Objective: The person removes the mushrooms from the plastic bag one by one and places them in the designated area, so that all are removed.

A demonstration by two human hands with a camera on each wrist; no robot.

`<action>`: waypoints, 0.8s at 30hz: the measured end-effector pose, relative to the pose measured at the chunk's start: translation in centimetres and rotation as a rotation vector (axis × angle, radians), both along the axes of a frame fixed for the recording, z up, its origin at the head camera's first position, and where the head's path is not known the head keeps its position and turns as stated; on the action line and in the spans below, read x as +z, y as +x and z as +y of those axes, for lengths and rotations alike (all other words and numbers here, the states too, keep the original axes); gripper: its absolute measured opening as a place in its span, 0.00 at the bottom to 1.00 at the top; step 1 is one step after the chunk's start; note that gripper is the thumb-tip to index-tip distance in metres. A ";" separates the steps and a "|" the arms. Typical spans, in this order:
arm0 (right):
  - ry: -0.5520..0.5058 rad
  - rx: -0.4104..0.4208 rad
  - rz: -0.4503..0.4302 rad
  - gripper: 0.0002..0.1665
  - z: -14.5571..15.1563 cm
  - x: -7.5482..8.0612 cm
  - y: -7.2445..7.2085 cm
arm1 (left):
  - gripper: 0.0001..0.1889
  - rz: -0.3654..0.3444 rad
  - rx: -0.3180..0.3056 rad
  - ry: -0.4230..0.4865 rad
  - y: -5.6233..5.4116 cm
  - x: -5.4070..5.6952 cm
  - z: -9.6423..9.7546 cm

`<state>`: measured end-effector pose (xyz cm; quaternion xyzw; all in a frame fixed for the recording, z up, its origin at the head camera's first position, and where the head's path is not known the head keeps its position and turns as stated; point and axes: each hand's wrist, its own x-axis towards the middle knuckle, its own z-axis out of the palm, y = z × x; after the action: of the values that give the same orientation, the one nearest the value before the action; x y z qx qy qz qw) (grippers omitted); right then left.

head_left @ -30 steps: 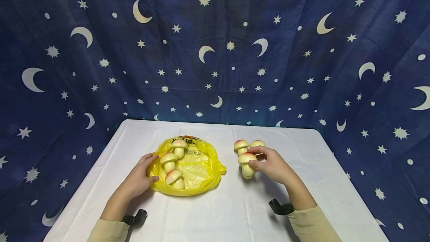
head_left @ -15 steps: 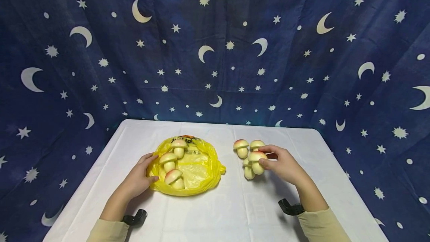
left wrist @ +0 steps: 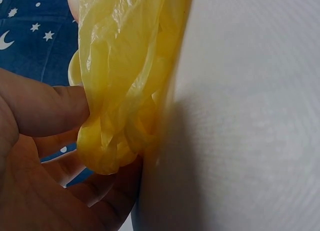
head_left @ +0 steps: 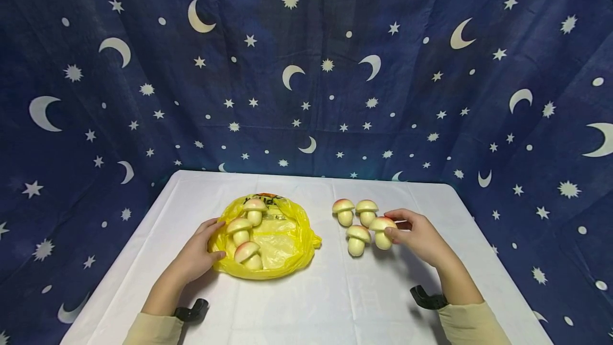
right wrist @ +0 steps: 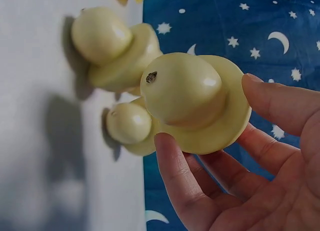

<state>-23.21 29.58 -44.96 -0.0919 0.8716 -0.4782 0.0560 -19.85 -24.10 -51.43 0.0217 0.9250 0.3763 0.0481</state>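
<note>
My left hand holds the left side of a yellow plastic bag, its thumb and fingers around the bulging plastic. Three cream toy mushrooms with pink-tinged caps lie in the bag: a back one, a middle one and a front one. At the right, my right hand holds another toy mushroom by its cap between thumb and fingers, its stem end facing the wrist camera. Beside it stand three more mushrooms: one front, one back left, one back right.
A white cloth covers the table. Behind it and along the sides hangs a dark blue curtain with moons and stars. Black camera bands sit on the left wrist and the right wrist.
My right hand has carried its mushroom to the right, away from the front mushroom it partly covered, so the standing three now show apart. The left hand and bag have stayed put.
</note>
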 end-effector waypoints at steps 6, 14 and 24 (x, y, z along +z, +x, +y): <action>-0.006 -0.002 -0.033 0.28 0.6 -1.5 0.0 | 0.41 0.002 -0.002 -0.001 0.0 0.0 0.0; 0.005 -0.012 -0.056 0.28 1.1 -2.9 -0.2 | 0.41 -0.005 -0.001 -0.001 0.1 0.1 0.0; -0.010 -0.041 -0.113 0.28 0.9 -3.9 -0.3 | 0.40 -0.001 0.001 -0.007 0.1 0.0 0.0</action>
<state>-23.53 30.46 -48.83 -0.0474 0.8664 -0.4879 0.0948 -19.78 -24.09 -51.40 0.0208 0.9263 0.3731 0.0486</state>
